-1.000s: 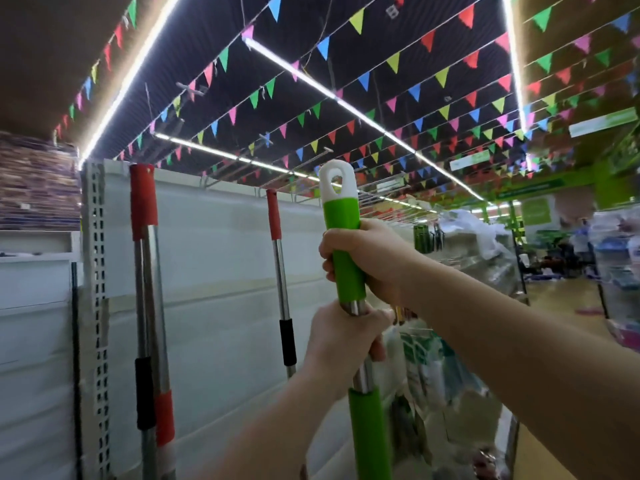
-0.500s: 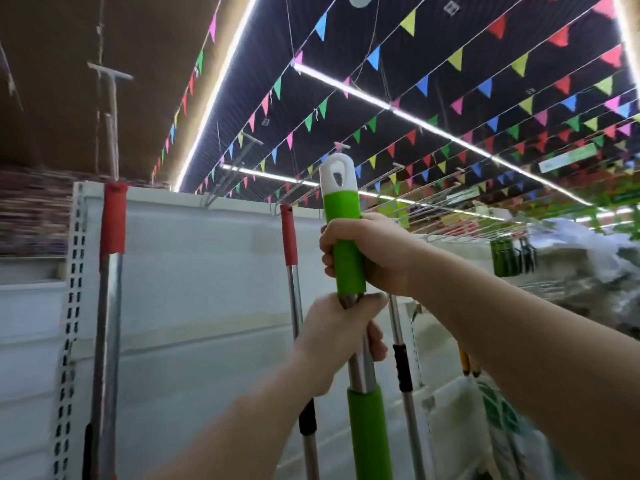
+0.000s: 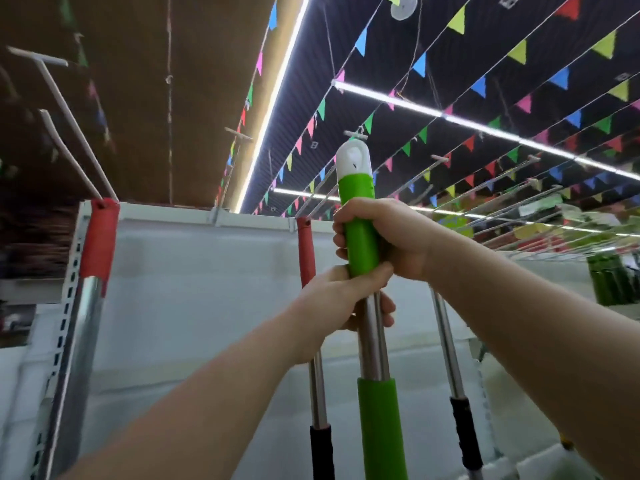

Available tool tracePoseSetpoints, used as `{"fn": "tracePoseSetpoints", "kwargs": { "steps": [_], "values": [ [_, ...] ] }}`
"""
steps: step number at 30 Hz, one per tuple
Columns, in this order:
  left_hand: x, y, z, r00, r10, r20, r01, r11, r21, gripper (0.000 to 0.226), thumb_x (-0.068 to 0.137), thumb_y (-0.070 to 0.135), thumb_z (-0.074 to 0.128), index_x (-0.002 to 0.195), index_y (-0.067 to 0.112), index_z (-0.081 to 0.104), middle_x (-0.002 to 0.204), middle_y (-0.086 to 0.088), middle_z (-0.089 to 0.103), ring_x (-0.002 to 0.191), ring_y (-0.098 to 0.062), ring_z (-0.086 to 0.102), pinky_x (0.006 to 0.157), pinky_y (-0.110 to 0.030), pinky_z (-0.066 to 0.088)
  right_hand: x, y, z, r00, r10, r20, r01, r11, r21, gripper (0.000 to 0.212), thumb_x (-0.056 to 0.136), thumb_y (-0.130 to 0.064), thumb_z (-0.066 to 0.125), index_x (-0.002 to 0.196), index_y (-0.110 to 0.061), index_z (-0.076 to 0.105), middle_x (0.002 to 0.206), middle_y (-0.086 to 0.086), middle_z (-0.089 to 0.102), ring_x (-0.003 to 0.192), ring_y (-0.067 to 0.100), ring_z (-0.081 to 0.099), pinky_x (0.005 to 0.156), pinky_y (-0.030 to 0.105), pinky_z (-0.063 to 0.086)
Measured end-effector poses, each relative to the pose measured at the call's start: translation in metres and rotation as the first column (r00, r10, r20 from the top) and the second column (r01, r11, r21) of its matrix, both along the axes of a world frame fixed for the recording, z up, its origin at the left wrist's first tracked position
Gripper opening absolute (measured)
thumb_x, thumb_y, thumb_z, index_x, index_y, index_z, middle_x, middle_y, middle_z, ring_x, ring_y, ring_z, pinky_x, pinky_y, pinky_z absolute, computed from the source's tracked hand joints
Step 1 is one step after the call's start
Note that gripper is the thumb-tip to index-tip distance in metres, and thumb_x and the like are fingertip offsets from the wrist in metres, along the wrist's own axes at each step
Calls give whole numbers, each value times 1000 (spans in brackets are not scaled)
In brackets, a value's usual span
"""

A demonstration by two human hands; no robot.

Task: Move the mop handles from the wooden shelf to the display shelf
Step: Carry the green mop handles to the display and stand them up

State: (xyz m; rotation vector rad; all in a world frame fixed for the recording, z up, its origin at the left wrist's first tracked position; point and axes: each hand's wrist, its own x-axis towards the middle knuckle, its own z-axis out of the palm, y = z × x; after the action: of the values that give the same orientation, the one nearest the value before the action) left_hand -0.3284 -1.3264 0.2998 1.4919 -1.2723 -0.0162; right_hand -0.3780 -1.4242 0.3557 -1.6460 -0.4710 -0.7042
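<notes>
A shop, by every sign: a large retail floor seen from below. White metal display shelf back panel (image 3: 194,271) with a perforated upright post (image 3: 67,306) at its left edge and long white wire hanging hooks (image 3: 72,123) jutting out from the top. Red-capped steel mop handles (image 3: 95,271) hung side by side against the panel as stock. Overhead, a dark ribbed ceiling (image 3: 485,64) crossed by long white LED strip lights (image 3: 433,110) and strung with rows of small triangular pennant flags in many colours (image 3: 519,51). Further right, more wire hooks (image 3: 519,199) and blurred shelved goods (image 3: 609,282) receding down the aisle.
</notes>
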Motion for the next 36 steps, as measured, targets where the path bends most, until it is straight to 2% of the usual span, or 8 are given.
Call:
{"fn": "tracePoseSetpoints", "kwargs": {
  "steps": [6, 10, 16, 21, 26, 31, 34, 36],
  "values": [
    [15, -31, 18, 983, 181, 40, -177, 979, -102, 14, 92, 32, 51, 90, 19, 54, 62, 6, 64, 55, -9, 64, 65, -28, 52, 34, -34, 22, 988, 155, -8, -155, 987, 37, 4, 84, -4, 54, 83, -7, 52, 66, 3, 55, 55, 12, 55, 56, 22, 52],
    [20, -48, 26, 962, 274, 12, -269, 950, -160, 13, 93, 33, 50, 89, 21, 53, 67, 2, 62, 49, -8, 61, 64, -27, 51, 53, -48, 34, 975, 222, 4, -222, 974, 33, 9, 83, -5, 54, 76, -8, 52, 67, 4, 54, 57, 13, 54, 61, 26, 49],
    [31, -57, 34, 929, 369, 3, -363, 915, -173, 14, 93, 33, 51, 87, 20, 54, 67, -1, 61, 45, -8, 60, 47, -14, 48, 76, -57, 41, 945, 328, -10, -327, 944, 46, 14, 83, -8, 54, 70, -8, 52, 64, 4, 53, 52, 12, 53, 51, 20, 49],
    [45, -57, 32, 910, 414, 23, -408, 904, -127, 15, 93, 35, 50, 90, 21, 53, 66, 2, 62, 49, -9, 61, 60, -24, 49, 97, -58, 38, 931, 362, -43, -359, 931, 59, 11, 82, -8, 55, 72, -8, 51, 61, 4, 53, 47, 12, 54, 50, 20, 49],
    [58, -62, 36, 910, 413, 33, -406, 904, -132, 15, 94, 35, 49, 89, 21, 53, 67, 2, 62, 50, -8, 61, 63, -25, 49, 105, -65, 43, 948, 317, -25, -316, 948, 29, 10, 83, -8, 57, 73, -9, 53, 63, 3, 54, 50, 11, 55, 57, 26, 50],
    [84, -61, 28, 892, 451, 10, -450, 891, -65, 26, 94, 37, 47, 109, 16, 52, 74, 0, 64, 57, -10, 64, 63, -25, 52, 131, -65, 35, 949, 301, -89, -299, 954, 33, 7, 82, -7, 60, 87, -6, 55, 69, 6, 56, 57, 15, 56, 63, 28, 51],
    [98, -60, 23, 888, 459, -29, -460, 885, -67, 27, 93, 36, 50, 109, 15, 52, 83, -2, 64, 63, -10, 65, 55, -18, 54, 147, -64, 29, 985, 156, -79, -157, 988, -9, 17, 82, -14, 66, 94, -8, 56, 75, 5, 59, 66, 16, 59, 70, 30, 52],
    [107, -61, 23, 866, 500, -34, -501, 862, -82, 13, 92, 34, 53, 93, 22, 52, 91, -4, 61, 76, -14, 65, 57, -20, 53, 154, -65, 26, 1000, 24, -19, -25, 998, -62, 22, 81, -22, 68, 97, -11, 56, 84, 5, 59, 75, 16, 59, 76, 30, 52]
  ]
}}
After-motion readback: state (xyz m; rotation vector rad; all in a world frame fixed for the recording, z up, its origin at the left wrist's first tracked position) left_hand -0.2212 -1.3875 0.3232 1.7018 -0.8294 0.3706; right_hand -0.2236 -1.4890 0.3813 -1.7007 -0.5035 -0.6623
